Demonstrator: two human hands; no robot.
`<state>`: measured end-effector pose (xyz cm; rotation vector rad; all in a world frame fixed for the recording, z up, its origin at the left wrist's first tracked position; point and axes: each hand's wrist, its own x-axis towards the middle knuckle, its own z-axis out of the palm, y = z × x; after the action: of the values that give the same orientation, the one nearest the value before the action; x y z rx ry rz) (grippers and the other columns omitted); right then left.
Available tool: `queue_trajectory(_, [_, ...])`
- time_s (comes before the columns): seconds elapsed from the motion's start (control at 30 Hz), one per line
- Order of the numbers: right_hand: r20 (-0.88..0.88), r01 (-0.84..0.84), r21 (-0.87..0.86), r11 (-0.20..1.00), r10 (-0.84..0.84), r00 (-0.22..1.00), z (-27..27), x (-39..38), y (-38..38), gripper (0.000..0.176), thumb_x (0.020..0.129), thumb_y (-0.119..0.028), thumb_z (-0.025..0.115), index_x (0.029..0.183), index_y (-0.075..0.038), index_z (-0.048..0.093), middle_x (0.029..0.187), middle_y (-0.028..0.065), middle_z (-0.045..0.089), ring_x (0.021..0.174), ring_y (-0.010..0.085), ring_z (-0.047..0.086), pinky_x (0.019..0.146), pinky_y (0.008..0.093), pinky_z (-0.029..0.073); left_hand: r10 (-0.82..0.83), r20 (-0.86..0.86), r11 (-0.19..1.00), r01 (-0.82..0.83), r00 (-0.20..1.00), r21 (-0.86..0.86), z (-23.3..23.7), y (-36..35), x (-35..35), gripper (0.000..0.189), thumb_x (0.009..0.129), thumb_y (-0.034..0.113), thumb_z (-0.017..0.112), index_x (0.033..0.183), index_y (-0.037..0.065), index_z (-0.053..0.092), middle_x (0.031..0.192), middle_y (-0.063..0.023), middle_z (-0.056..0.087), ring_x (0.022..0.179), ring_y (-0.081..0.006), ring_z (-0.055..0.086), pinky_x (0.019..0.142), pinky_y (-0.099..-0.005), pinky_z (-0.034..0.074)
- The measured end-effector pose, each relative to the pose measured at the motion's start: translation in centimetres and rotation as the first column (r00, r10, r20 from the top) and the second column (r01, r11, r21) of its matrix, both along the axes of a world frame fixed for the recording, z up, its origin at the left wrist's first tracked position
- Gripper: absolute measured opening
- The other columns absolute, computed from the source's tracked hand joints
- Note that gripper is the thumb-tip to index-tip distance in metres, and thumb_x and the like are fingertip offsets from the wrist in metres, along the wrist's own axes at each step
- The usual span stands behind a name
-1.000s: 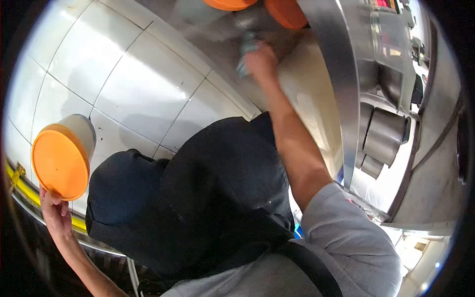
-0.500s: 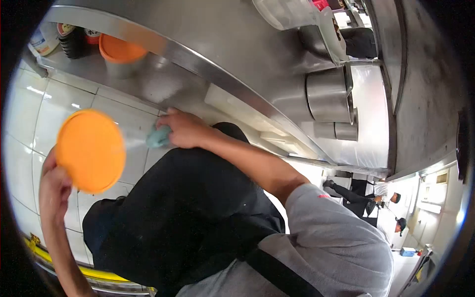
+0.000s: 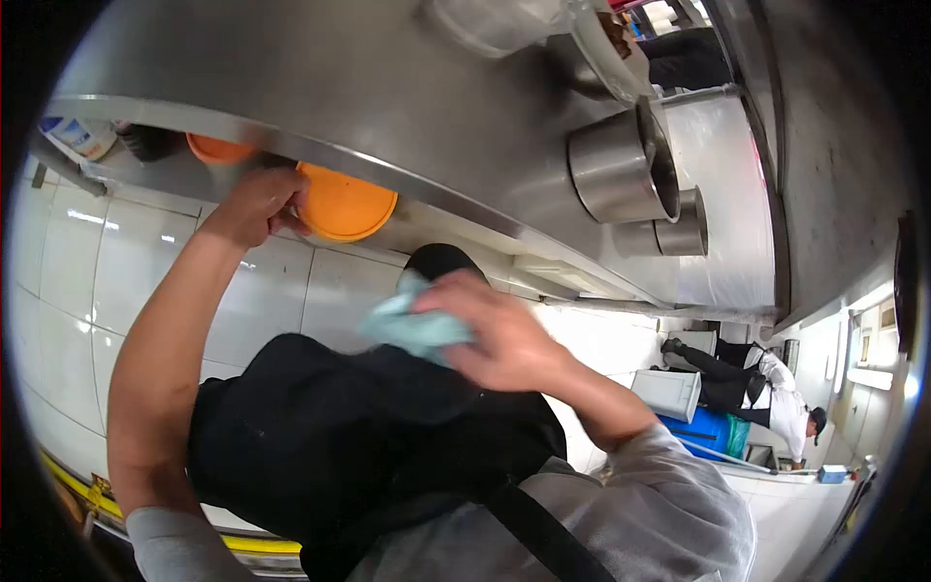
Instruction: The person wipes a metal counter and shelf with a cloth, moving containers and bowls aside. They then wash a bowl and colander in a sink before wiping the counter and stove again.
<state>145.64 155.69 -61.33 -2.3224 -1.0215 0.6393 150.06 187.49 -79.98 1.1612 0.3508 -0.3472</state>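
A: Where is the orange lid [image 3: 347,202], please?

B: It is just below the front edge of the steel counter [image 3: 388,87], and this edge seems to cut its upper part from the view. The lid is round, smooth and bright, with its flat face turned to the camera. What is behind it, I cannot see.

A: And who is holding it?

B: The left hand [image 3: 264,206]. Its fingers are bent and pinch the left rim of the lid; the thumb I cannot tell clearly. The left arm is bent at the elbow, and the forearm goes up and inward to the lid.

A: What does the right hand [image 3: 509,335] do?

B: It is closed around a pale green cloth [image 3: 417,320], above the black apron [image 3: 388,436]. Hand and cloth are both blurred. The right forearm comes across from the right side, with the elbow bent.

A: What is farther around?

B: Beside the left hand, on the lower shelf, stands a tub with a darker orange top [image 3: 218,148], and farther left a white bottle [image 3: 82,138]. On the counter there is a steel pot [image 3: 621,173]. Well apart, a co-worker [image 3: 776,388] leans forward.
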Motion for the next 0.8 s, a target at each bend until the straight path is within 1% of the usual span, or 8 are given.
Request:
queue_trajectory(0.1, [0.396,0.129,0.236,0.963,-0.216,0.892,5.5,-0.2,-3.7,0.045,0.078,-0.01,0.069,0.123,-0.002,0.063,0.111,0.025,0.065,0.103,0.0456,0.064,0.09,0.0453,0.053,-0.022,-0.11,0.986,0.039,0.994,0.162,0.4,-0.6,2.1,0.019,0.094,0.023,0.064,0.099,0.007,0.056,0.081,-0.0062,0.06,0.058,-0.0172,0.067,0.045,-0.0221,0.048])
queue_trajectory(0.17, [0.648,0.364,0.131,0.922,-0.358,0.672,7.2,-0.1,-3.4,0.044,0.083,-0.011,0.068,0.124,0.003,0.062,0.109,0.0282,0.066,0.106,0.0487,0.063,0.092,0.0481,0.053,0.05,-0.115,0.967,-0.019,0.992,0.254,1.8,-1.6,2.8,0.02,0.096,0.023,0.063,0.104,0.006,0.057,0.08,-0.0056,0.06,0.059,-0.0155,0.064,0.047,-0.0232,0.053])
queue_trajectory(0.23, [0.785,0.42,0.015,0.907,-0.271,0.557,5.0,1.0,-2.7,0.045,0.091,-0.015,0.062,0.13,0.008,0.058,0.12,0.0308,0.063,0.114,0.0508,0.059,0.098,0.0511,0.049,0.172,0.045,0.963,-0.177,0.984,0.205,3.0,-3.2,1.8,0.016,0.094,0.02,0.057,0.091,0.004,0.061,0.078,-0.0029,0.055,0.062,-0.0131,0.059,0.05,-0.0254,0.057])
queue_trajectory(0.3, [0.871,0.402,-0.086,0.912,-0.127,0.475,2.1,2.4,-1.4,0.047,0.096,-0.018,0.059,0.133,0.01,0.055,0.124,0.0324,0.062,0.12,0.0519,0.056,0.102,0.0522,0.046,0.213,0.009,0.966,-0.212,0.977,0.146,4.4,-4.6,1.4,0.016,0.095,0.019,0.057,0.099,0.003,0.059,0.077,-0.004,0.055,0.054,-0.0125,0.056,0.047,-0.026,0.054])
queue_trajectory(0.4, [0.792,0.468,0.064,0.881,-0.33,0.513,1.0,5.7,1.3,0.049,0.099,-0.023,0.056,0.132,0.012,0.054,0.126,0.0333,0.06,0.121,0.0501,0.054,0.106,0.0521,0.043,0.045,-0.019,0.984,-0.041,0.999,0.171,-0.4,-2.7,2.3,0.036,0.098,0.03,0.061,0.124,0.008,0.052,0.095,-0.0042,0.062,0.065,-0.0126,0.063,0.054,-0.0269,0.058])
queue_trajectory(0.5, [0.775,0.436,0.114,0.893,-0.354,0.524,0.9,8.8,5.0,0.051,0.1,-0.029,0.055,0.135,0.009,0.053,0.122,0.0358,0.06,0.12,0.0512,0.054,0.105,0.0531,0.043,0.065,0.024,0.988,-0.068,0.998,0.136,-0.1,-3.6,2.4,0.026,0.097,0.022,0.058,0.117,0.005,0.054,0.085,-0.0053,0.058,0.055,-0.0112,0.056,0.049,-0.0267,0.055])
queue_trajectory(0.7, [0.493,-0.098,0.247,0.964,-0.038,0.869,1.7,1.0,8.6,0.022,0.086,-0.026,0.071,0.094,-0.006,0.068,0.093,0.0153,0.063,0.088,0.036,0.063,0.078,0.045,0.055,0.133,0.088,0.987,-0.139,0.987,0.074,4.3,-4.1,1.2,0.022,0.097,0.011,0.057,0.116,0.002,0.058,0.082,-0.008,0.061,0.055,-0.0132,0.059,0.051,-0.0275,0.054])
queue_trajectory(0.8, [0.34,-0.083,0.11,0.99,0.041,0.94,-4.7,-1.7,6.3,0.023,0.086,-0.029,0.071,0.087,-0.006,0.068,0.086,0.0148,0.064,0.083,0.0357,0.066,0.075,0.045,0.056,-0.047,0.298,0.992,0.01,0.954,0.125,-0.8,-2.8,1.9,0.035,0.094,0.01,0.064,0.127,0.005,0.056,0.09,-0.0074,0.065,0.069,-0.0144,0.065,0.058,-0.0286,0.057])
